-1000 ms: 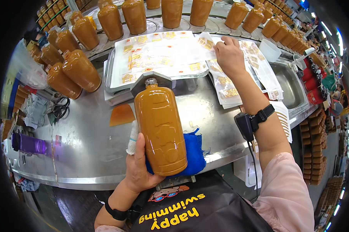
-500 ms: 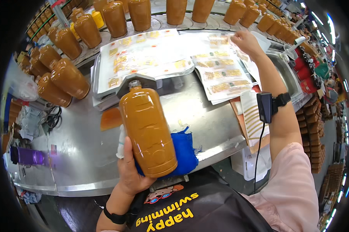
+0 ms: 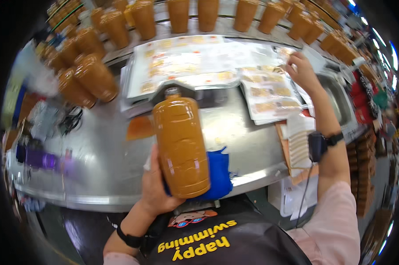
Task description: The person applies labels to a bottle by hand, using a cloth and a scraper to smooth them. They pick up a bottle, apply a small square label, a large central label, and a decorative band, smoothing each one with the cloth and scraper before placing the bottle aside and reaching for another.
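Note:
A glossy brown bottle point(image 3: 181, 148) leans with its neck in a dark angular rest point(image 3: 192, 92) and its base toward me. My left hand point(image 3: 157, 185) holds it low on its left side, thumb along the wall and the other fingers mostly hidden. A blue cloth point(image 3: 220, 174) lies beneath and to the right of the bottle. Farther right, my right hand point(image 3: 302, 73) is over the far end of a stack of decal sheets point(image 3: 270, 95), fingers pinched together. A small dark-gold bit shows by the fingertips, too blurred to name.
More decal sheets point(image 3: 177, 62) lie on a tray behind the bottle. Brown bottles point(image 3: 179, 17) line the conveyor at the back, with others point(image 3: 95, 77) at the left. An orange flat piece point(image 3: 140, 128) rests on the steel table point(image 3: 102, 163); a sink point(image 3: 338, 95) is at the right.
The view has shifted, so the bottle and table sit farther right. My right hand has come slightly nearer over the sheets, turning from a loose fist to a pinch. My left hand keeps its hold.

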`<state>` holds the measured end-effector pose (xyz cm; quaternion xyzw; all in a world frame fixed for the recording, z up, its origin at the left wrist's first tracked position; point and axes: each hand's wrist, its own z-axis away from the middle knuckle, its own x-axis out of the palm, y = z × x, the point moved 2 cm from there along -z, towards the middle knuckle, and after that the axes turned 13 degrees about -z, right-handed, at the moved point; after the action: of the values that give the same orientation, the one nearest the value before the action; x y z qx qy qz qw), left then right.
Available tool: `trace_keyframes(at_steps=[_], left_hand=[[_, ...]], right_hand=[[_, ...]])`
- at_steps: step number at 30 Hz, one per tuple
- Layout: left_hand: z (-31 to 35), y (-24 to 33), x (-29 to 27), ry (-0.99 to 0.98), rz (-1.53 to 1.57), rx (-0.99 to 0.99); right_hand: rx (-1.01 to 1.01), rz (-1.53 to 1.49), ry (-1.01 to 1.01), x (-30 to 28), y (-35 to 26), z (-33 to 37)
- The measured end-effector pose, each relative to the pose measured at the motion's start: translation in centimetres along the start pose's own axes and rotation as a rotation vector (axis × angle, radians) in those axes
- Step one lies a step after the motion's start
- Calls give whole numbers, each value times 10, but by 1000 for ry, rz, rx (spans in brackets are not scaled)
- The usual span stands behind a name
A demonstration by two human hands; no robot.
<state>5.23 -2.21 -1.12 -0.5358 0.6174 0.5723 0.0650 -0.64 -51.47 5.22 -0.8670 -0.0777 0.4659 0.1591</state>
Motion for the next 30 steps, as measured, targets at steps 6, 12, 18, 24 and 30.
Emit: trace_keyframes(at_steps=[6,12,18,24,30], left_hand=[[-10,23,-12,-21,-158,80],[-2,23,-14,3,-295,115],[-2,16,-12,-47,-69,53],[-28,14,-27,-42,581,-149],[-53,28,-11,101,438,-261]], right_hand=[[-88,-196,-222,-38,-163,-9],[-440,-299,-350,-61,-267,-23],[-449,-441,-513,-7,-285,-30],[-316,-465,-467,52,-268,-25],[-244,-560,-353,64,-270,-21]])
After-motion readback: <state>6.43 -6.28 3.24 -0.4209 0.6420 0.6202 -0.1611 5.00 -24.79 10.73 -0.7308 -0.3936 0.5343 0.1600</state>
